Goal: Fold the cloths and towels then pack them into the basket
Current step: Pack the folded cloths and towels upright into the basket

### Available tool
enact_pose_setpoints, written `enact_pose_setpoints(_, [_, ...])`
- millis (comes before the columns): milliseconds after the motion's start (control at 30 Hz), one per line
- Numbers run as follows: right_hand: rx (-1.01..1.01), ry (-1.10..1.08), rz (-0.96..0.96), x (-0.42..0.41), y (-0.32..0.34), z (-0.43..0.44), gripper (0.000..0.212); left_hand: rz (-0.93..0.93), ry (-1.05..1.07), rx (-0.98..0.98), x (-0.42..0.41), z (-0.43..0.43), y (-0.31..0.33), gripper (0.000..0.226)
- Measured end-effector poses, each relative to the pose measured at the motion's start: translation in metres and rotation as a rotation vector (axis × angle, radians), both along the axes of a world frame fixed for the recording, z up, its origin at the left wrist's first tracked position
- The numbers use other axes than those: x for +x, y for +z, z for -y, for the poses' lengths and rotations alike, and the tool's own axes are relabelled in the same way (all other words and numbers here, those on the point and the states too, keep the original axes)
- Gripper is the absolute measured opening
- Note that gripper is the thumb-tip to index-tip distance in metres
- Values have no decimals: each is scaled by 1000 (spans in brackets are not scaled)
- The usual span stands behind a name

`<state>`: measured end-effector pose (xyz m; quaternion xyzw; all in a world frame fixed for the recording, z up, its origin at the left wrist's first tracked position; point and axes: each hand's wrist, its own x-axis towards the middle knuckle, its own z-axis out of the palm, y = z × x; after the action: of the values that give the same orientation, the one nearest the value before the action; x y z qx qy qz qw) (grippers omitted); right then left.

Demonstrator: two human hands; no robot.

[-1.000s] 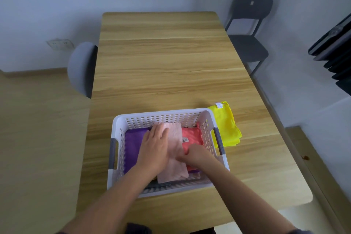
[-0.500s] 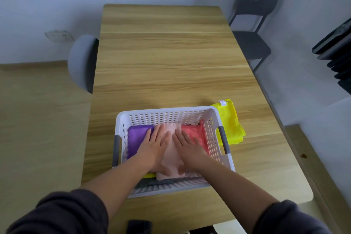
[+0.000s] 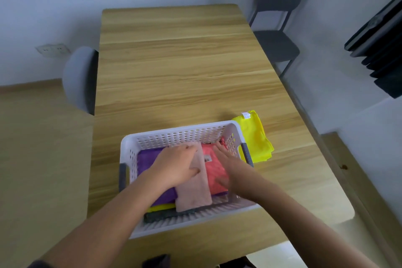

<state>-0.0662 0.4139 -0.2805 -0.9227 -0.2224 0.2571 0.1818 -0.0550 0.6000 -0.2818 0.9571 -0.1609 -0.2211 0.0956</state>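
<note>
Surface: a long light-wood table (image 3: 174,61) is being viewed from above, against pale walls.
Surroundings: a dark grey chair (image 3: 276,37) is being seen at the far right of the table, a light grey chair (image 3: 78,78) at its left edge, a white wall socket (image 3: 52,49) behind that.
Container: a white perforated plastic basket with grey handles (image 3: 180,131) is being kept at the near end of the table.
Basket contents: a folded purple cloth (image 3: 145,161) is lying on the left, a coral-red cloth (image 3: 214,172) on the right, a dusty-pink towel (image 3: 195,191) over the seam between them. At the near end, a thin yellow layer (image 3: 161,207) and a dark grey cloth (image 3: 165,215) are showing from beneath.
Left hand (image 3: 176,165): it is being laid flat across the pink towel and the purple cloth, fingers straight, nothing gripped.
Right hand (image 3: 230,163): it is being laid flat on the coral-red cloth, fingers extended toward the far right corner, nothing gripped.
Outside basket: a folded bright yellow cloth with a small white tag (image 3: 254,137) is lying on the table just beside the basket's right wall.
</note>
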Motion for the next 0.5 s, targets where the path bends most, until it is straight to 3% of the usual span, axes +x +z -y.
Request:
enact_pose_setpoints(133, [224, -166, 198, 14, 13, 31, 62, 148, 71, -162, 19, 37, 26, 33])
enact_pose_setpoints(300, [275, -353, 328, 40, 8, 85, 50, 212, 88, -266, 46, 94, 32, 31])
enact_pose_setpoints(400, [193, -391, 235, 59, -16, 114, 51, 228, 53, -149, 62, 127, 25, 28])
enact_pose_setpoints(500, [1, -299, 62, 76, -48, 131, 62, 298, 51, 134, 75, 154, 20, 21])
